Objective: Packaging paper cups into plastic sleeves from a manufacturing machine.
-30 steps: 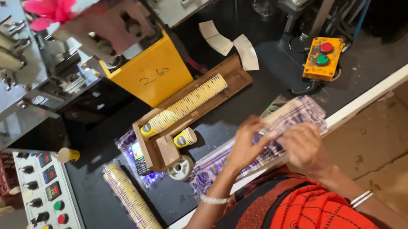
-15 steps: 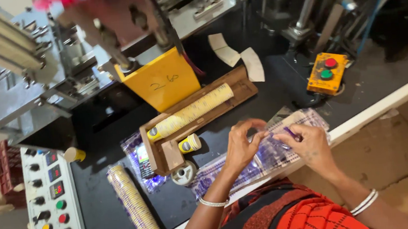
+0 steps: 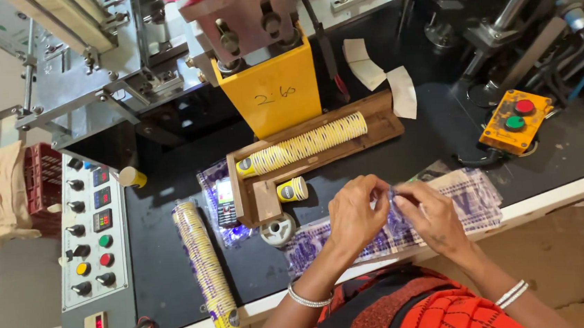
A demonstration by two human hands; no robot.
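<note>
My left hand (image 3: 356,212) and my right hand (image 3: 430,215) meet over a clear printed plastic sleeve (image 3: 475,191) that lies along the near edge of the black machine table. Both hands pinch the plastic at its middle with their fingertips. Just beyond the hands, a wooden tray (image 3: 382,123) holds a long lying stack of yellow paper cups (image 3: 308,143). A short cup stack (image 3: 292,189) sits beside the tray's near arm.
Another long stack of cups in plastic (image 3: 206,268) lies to the left. A control panel with knobs and buttons (image 3: 92,232) is further left. A yellow machine housing (image 3: 276,96), an orange button box (image 3: 515,121), and loose paper blanks (image 3: 375,74) stand behind.
My hands have drawn closer together on the plastic sleeve, fingertips now meeting at its middle. The view has shifted slightly.
</note>
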